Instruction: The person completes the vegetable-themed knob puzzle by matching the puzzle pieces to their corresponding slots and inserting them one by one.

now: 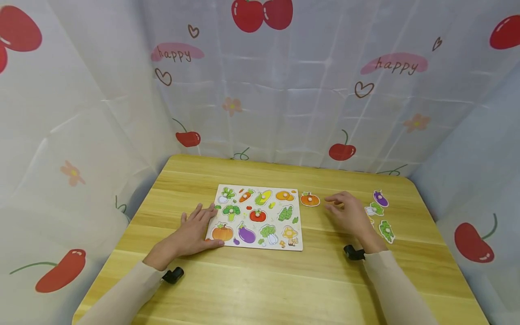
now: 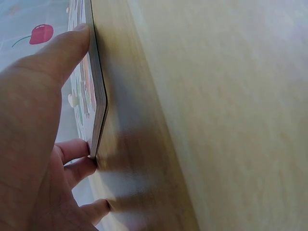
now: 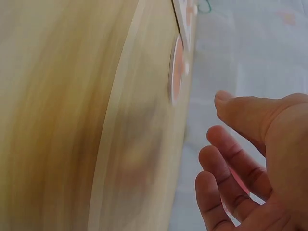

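Wood tbl [image 1: 260,289], puzzle bd [image 1: 273,220], veg pcs [image 1: 310,200]

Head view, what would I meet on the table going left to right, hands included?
Left hand, board, loose pumpkin, right hand, loose leafy green piece. Other loose pieces by the right hand overlap in the order, so they are left out.

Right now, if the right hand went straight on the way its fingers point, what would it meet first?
Probably the pumpkin piece lying beside the board; but the right hand looks raised above the table, so it might pass over.
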A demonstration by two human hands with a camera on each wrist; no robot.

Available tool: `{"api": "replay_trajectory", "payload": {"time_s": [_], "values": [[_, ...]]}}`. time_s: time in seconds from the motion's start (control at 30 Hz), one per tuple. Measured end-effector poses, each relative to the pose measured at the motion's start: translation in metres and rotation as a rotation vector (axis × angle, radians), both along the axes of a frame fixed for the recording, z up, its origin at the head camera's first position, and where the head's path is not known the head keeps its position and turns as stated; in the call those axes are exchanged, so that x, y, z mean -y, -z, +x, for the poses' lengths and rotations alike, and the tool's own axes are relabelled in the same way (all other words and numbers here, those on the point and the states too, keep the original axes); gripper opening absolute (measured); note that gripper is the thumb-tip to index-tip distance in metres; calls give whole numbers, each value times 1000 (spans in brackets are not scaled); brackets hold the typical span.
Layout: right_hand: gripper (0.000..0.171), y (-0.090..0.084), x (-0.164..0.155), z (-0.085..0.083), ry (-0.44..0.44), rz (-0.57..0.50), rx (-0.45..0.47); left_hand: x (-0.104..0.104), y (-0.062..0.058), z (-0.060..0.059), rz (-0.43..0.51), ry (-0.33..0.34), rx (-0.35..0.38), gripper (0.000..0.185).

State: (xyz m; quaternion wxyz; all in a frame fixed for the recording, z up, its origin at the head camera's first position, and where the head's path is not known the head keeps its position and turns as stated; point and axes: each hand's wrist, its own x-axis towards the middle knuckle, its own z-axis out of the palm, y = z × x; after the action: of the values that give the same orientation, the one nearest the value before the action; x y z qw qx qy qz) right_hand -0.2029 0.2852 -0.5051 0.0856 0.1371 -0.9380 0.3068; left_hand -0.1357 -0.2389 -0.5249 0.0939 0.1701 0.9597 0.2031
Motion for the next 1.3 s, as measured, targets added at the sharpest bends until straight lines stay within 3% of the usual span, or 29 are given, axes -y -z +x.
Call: {"api": "replay_trajectory", "payload": {"time_s": [0.23,0.6,0.73,1.0,1.3], "values": [[21,1,-39,13,46,29,-57,0,1,0,1,1,-1,114],[31,7,-115,37,91,94,17,-1,0,2,11,0,3,114],[27,8,-136,48,93,129,22,0,0,3,9,-1,2,114],[21,4,-156,56,73,176,159,2,1,2,10,-3,-4,113],[15,1,-152,57,50,186,180,-1,-4,2,5,-1,6,113]]}}
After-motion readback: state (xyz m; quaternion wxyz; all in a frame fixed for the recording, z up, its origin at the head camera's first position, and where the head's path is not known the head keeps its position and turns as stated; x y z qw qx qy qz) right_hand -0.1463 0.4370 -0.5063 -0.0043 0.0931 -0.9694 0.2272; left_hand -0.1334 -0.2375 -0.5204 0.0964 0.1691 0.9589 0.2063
